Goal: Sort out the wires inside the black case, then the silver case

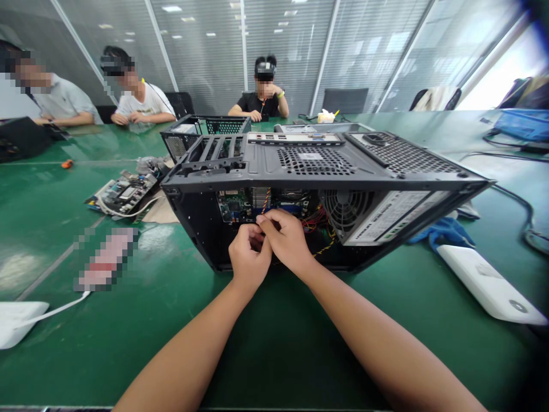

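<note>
A black computer case (206, 174) lies before me with its open side facing me. In its opening my left hand (249, 254) and my right hand (289, 240) meet at the fingertips. Both are closed in a pinch where a thin twisted cable (266, 200), red, yellow and black, comes down to them; its end is hidden by my fingers. Behind them sits the motherboard (234, 207) with a heatsink (260, 197). To the right are the power supply (373, 220) with its fan grille and a bundle of coloured wires (316, 220).
Left on the green table (171, 332) lie a loose circuit board (128, 191), a blurred-out phone (107, 258) and a white charger (21, 323). A white device (489, 283) and blue cloth (450, 233) lie right. Several people sit across the table.
</note>
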Available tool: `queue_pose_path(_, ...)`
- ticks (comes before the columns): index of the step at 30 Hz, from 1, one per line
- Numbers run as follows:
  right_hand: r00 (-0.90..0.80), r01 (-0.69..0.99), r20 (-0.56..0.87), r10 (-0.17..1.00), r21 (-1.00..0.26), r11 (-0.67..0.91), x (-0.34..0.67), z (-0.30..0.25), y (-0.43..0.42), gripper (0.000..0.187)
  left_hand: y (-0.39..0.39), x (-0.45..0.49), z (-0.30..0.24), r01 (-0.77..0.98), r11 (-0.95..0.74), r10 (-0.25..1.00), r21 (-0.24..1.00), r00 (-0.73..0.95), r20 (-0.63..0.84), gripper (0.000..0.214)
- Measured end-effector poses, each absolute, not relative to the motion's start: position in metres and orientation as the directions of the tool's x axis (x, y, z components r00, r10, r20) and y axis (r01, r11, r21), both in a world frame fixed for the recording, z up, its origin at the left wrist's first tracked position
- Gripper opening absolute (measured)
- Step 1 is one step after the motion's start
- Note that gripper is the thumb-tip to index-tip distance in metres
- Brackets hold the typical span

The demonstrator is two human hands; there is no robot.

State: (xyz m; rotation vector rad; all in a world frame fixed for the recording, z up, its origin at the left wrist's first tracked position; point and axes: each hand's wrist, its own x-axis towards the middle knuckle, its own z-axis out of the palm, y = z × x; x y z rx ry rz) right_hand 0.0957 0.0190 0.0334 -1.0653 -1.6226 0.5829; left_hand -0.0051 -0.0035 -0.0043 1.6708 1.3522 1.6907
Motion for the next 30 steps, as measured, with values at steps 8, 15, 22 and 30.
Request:
queue_pose_path(8, -0.053, 0.356, 0.487, 0.872, -0.806, 0.472, 0.0954, 0.0350, 0.0183, 0.028, -0.0044, -0.0050, -0.0034, 0.316, -0.448, 0.821, 0.836, -0.225, 0.524, 0.010)
queue_pose_path(15, -0.040, 0.325, 0.462, 0.886, -0.832, 0.449, 0.0938, 0.0348, 0.0181, 0.028, -0.0062, -0.0062, -0.0030, 0.327, -0.436, 0.834, 0.838, -0.203, 0.513, 0.014)
queue_pose_path(22, -0.050, 0.297, 0.432, 0.901, -0.854, 0.426, 0.0931, 0.0360, 0.0167, 0.030, -0.0066, -0.0067, -0.0024, 0.369, -0.448, 0.826, 0.814, -0.178, 0.535, 0.019)
queue_pose_path(30, -0.050, 0.299, 0.422, 0.905, -0.858, 0.417, 0.0932, 0.0365, 0.0165, 0.030, -0.0058, -0.0071, -0.0025, 0.311, -0.446, 0.840, 0.839, -0.179, 0.513, 0.014)
